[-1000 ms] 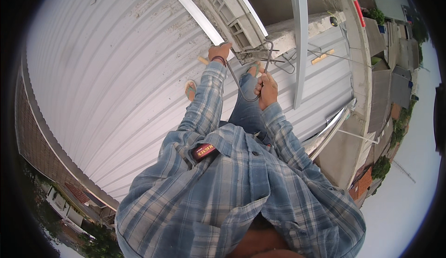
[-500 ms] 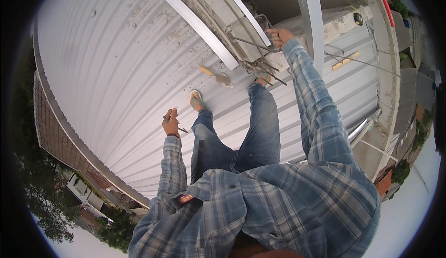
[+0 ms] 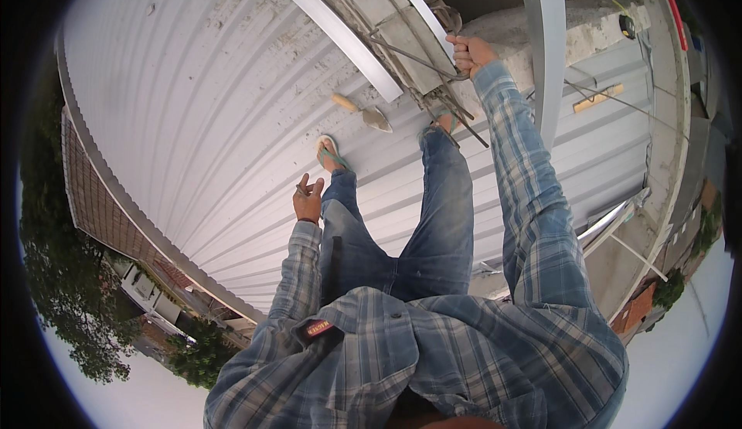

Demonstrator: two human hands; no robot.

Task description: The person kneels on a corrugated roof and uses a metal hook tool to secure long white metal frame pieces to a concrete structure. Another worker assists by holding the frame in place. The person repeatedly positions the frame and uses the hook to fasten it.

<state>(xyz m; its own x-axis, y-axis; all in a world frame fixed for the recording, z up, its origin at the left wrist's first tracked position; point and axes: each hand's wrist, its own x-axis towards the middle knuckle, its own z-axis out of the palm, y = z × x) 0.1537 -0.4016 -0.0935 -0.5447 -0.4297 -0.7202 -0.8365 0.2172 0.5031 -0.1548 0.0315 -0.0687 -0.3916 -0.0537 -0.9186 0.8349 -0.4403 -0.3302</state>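
My left hand [image 3: 309,203] is low on the left, beside my left knee, its fingers partly curled around a short, thin grey rod [image 3: 301,189]. Farther off to the right, my right hand [image 3: 473,53] is closed at the end of a pale metal strip [image 3: 421,15]. What lies inside its fingers is hidden. A bent steel bar [image 3: 413,59] passes just below that hand and runs to the left across the concrete beam. Between my feet and the beam, a trowel [image 3: 375,118] with a wooden handle lies on the corrugated metal sheet [image 3: 232,135].
A second pale metal strip [image 3: 340,35] lies along the beam [image 3: 406,46]. An upright grey metal profile [image 3: 547,58] stands right of my right hand. Beyond it are a tape measure [image 3: 627,26] and a wooden-faced tool [image 3: 597,98]. Steel bar ends [image 3: 464,112] stick out near my right foot.
My left hand has risen a little and turned, so less of the rod shows. My right hand stays near the strip's end. The view has shifted slightly.
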